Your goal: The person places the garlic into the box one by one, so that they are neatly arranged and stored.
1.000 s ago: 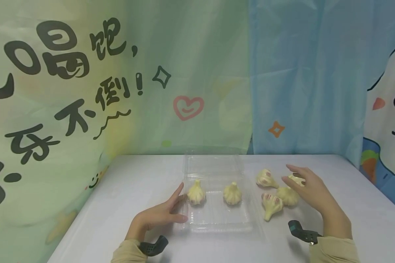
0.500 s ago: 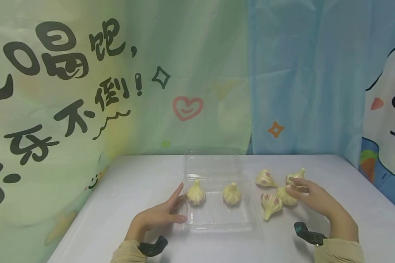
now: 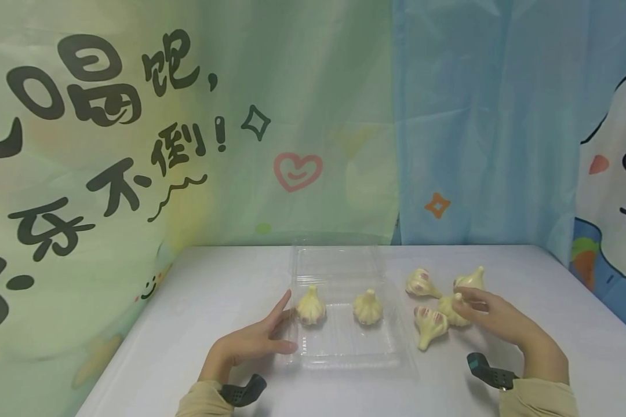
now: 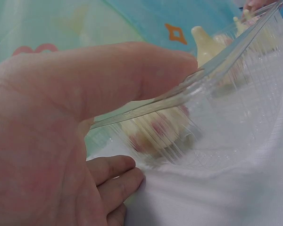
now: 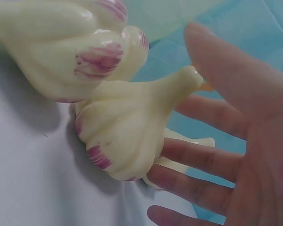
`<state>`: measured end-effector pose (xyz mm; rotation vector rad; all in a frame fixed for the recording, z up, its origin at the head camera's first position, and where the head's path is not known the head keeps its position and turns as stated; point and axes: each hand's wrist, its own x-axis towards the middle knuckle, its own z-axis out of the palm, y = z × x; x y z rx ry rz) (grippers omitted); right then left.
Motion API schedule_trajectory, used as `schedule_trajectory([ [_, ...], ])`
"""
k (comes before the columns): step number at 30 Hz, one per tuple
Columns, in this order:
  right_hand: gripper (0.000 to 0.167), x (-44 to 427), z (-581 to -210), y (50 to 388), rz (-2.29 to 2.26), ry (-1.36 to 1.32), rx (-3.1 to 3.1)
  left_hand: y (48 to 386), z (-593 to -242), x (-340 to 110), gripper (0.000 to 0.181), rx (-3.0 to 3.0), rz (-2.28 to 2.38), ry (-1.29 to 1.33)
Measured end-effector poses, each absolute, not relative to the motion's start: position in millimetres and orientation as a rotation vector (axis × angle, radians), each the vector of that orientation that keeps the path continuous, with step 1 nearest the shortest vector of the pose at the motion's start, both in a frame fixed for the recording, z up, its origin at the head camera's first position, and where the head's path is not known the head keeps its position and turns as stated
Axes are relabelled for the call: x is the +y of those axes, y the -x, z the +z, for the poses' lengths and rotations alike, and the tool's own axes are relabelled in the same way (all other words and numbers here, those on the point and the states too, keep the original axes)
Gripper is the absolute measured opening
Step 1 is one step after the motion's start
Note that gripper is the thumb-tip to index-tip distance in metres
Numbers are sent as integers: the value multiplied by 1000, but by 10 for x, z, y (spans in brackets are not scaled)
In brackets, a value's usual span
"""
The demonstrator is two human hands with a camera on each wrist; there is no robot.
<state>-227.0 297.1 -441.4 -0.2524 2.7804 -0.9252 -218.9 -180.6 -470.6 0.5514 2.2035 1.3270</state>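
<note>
A clear plastic box (image 3: 346, 354) stands on the table with its lid folded back. Inside are two garlic bulbs, one on the left (image 3: 310, 306) and one on the right (image 3: 367, 307). Against the box's left side my left hand (image 3: 255, 339) rests, one digit along the rim in the left wrist view and the others loose outside. My right hand (image 3: 495, 315) is at the middle garlic bulb (image 3: 451, 311) of the loose group, thumb beside its stem (image 5: 191, 77) and fingers extended behind it. Whether the fingers touch the bulb I cannot tell.
More loose garlic bulbs lie close around the right hand: one at the back left (image 3: 421, 282), one at the front (image 3: 430, 327) and one behind (image 3: 469, 279). The box lid (image 3: 339, 260) reaches toward the table's back edge. A printed curtain (image 3: 313, 116) hangs behind.
My right hand has come down and slightly toward me, from over the rear bulbs to the middle loose bulb, its fingers now around its stem side. The left hand and box stay put.
</note>
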Motion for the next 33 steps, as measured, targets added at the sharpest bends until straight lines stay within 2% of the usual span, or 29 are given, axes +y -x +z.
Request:
schedule_trajectory([
  [22,84,2989,-4534,2313,-965,281,2770,2196,-4738,-1805,107,2195,1343,-557],
  [33,78,2980,-4565,2318,-960,268,2797,2199,-4728,-1816,107,2196,1327,-558],
])
